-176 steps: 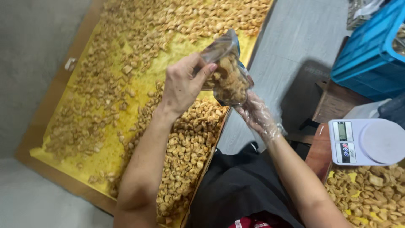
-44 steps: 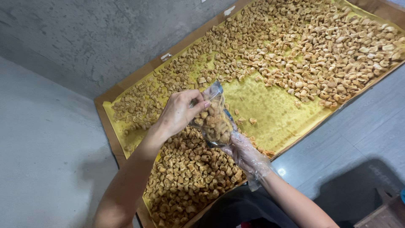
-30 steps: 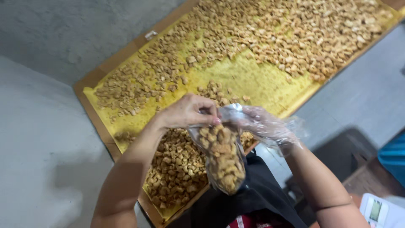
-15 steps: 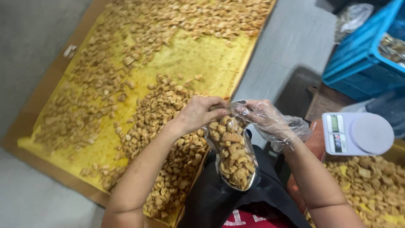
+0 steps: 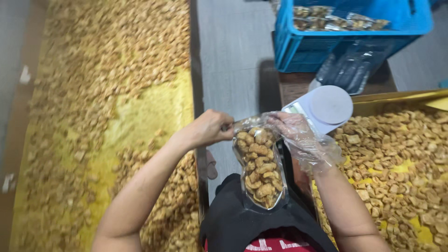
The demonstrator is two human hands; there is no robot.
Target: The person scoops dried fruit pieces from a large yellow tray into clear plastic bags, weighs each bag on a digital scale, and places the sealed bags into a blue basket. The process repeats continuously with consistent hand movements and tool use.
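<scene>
The left hand point(image 5: 212, 128), bare, is closed on the top left edge of a clear plastic bag point(image 5: 260, 168), pinching it between thumb and fingers. The right hand point(image 5: 298, 135), covered by a thin, loose plastic glove, grips the top right edge of the same bag, so the two hands hold its mouth between them. The bag hangs upright in front of the person's body, above a dark apron point(image 5: 242, 224), and is filled most of the way with golden-brown fried snack pieces. To the left lies a long wooden tray point(image 5: 195, 93) lined with yellow paper and spread with many loose pieces of the same snack point(image 5: 107, 70); a bare yellow patch shows in its middle. To the right is a second tray point(image 5: 396, 95), also lined in yellow and heaped with snack pieces point(image 5: 396, 154). Just behind the gloved hand stands a small white kitchen scale point(image 5: 329, 105) with a round platform, close to the bag but not touching it as far as can be seen. Farther back sits a blue plastic crate point(image 5: 345, 44) holding filled bags, and a bundle of flat, unfilled clear bags point(image 5: 350, 70) lies in front of it. A strip of grey floor point(image 5: 233, 51) runs between the two trays.
</scene>
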